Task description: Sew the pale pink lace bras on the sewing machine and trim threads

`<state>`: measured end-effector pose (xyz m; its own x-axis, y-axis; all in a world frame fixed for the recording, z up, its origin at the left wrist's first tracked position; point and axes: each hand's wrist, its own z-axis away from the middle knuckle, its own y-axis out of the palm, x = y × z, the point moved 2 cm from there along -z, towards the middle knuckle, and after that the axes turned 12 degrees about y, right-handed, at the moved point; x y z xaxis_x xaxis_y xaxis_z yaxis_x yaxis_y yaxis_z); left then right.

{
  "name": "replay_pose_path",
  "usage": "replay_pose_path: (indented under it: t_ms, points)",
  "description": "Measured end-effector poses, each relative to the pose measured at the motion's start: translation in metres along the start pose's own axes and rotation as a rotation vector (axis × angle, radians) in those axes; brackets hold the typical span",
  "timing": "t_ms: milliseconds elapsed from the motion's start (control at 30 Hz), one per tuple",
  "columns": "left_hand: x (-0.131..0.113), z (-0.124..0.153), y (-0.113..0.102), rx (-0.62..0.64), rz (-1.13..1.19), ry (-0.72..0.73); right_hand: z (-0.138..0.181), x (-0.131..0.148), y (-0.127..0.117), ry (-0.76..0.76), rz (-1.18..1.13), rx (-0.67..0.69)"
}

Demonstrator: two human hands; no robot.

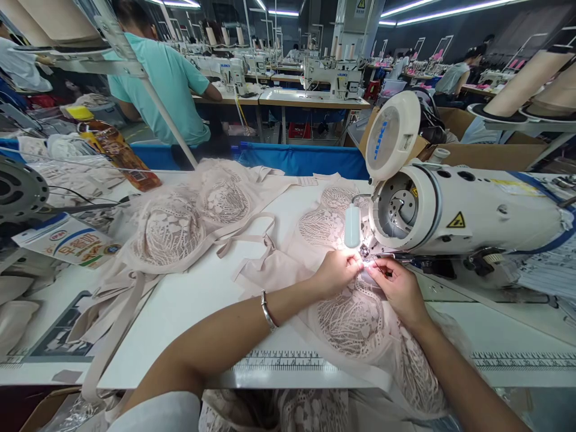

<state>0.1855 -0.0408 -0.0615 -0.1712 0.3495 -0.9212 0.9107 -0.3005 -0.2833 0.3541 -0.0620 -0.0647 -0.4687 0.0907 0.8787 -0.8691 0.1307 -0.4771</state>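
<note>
A pale pink lace bra [348,324] lies under the needle area of a white sewing machine [468,210], part of it hanging over the table's front edge. My left hand [339,273] pinches the bra's fabric right by the needle, fingers pressed together. Close beside it, my right hand [398,288] is closed at the same spot, thumb and forefinger together. A thin dark piece shows at its fingertips; its kind is too small to make out. Bright lamp light washes out the fabric between both hands. The machine's round end cover [393,135] stands swung up.
More lace bras [175,225] are piled on the left of the white table [270,300]. A tilted drink bottle [114,150] and a printed carton [67,240] lie farther left. Thread cones [531,81] stand at upper right. Beyond, a person in a turquoise shirt [157,84] sits facing away.
</note>
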Motion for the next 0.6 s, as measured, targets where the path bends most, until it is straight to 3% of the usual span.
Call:
replay_pose_path:
  t_ms: [600]
  points:
    - [-0.001,-0.0013,0.001,0.022,-0.023,0.004,-0.0015,0.0005,0.0004,0.002,0.032,-0.018]
